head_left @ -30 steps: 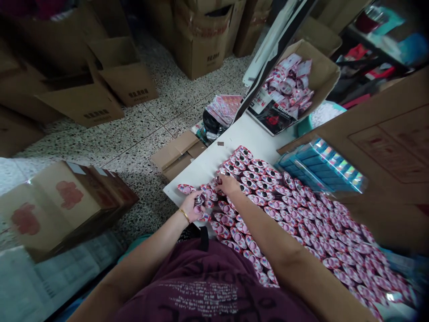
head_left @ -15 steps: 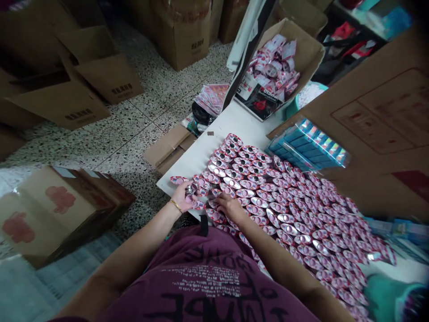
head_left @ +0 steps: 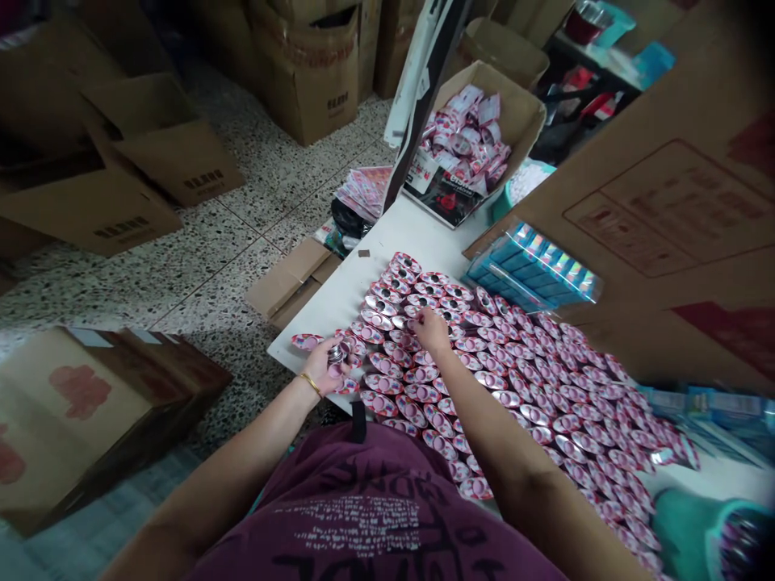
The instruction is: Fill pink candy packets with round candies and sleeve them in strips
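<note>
Rows of upright red-and-pink foil pouches [head_left: 384, 383] cover the white table [head_left: 315, 319], their oval mouths open upwards. Pink round pieces show inside many of them, dark ones in several at the far end. My left hand [head_left: 327, 369] is at the table's left edge, fingers curled around a small stack of round silver-rimmed tins [head_left: 337, 353]. Further in, my right hand [head_left: 432, 329] reaches over the pouches with its fingertips pinched together at a pouch mouth. Whatever lies between those fingertips is too small to make out.
A carton of filled pouches [head_left: 466, 133] stands at the table's far end. Blue packs [head_left: 533, 266] lean by a large cardboard box [head_left: 666, 202] on the right. A green tub [head_left: 684, 524] sits at lower right. Open cartons [head_left: 133, 177] stand on the speckled floor at left.
My right hand has moved away from me, from the near pouches to ones further up the rows. The left hand still holds its tins. The view has shifted slightly.
</note>
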